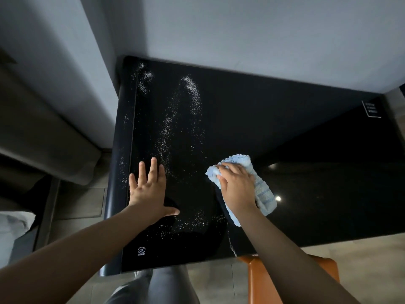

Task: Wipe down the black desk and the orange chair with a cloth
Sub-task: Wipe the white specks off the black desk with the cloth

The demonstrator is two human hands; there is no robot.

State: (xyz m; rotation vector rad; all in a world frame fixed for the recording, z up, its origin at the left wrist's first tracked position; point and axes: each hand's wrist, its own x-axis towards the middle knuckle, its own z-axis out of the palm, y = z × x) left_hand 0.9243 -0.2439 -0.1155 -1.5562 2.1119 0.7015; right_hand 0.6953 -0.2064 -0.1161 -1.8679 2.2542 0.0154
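White grains (189, 93) are scattered over the left half of the black desk (285, 119), in two long streaks running from the far left corner toward the near edge, with a thinner patch near the front. Some grains lie on the desk's rounded left edge. Nothing stands between the hands and the grains. A printed CCC mark (141, 251) is seen at the near left corner and a small white-framed label (371, 109) at the far right corner; its text cannot be read.

The left hand (148, 187) is laid flat on the desk top, fingers straight and spread, thumb out to the right, nothing held. It is just left of the main streak. The right hand (237, 187) is pressed down on the light blue cloth (264, 194), fingers bent over the bunched front of it. The cloth is on the desk near the middle, close to the near edge, just right of the grains.

The desk top is glossy; two light spots are reflected right of the cloth. The orange chair (258, 281) is tucked at the near edge, below the right forearm, only partly in view. The desk is set against a pale wall (219, 29). A grey upholstered piece (43, 128) is at the left, over a wood-look floor (361, 257).
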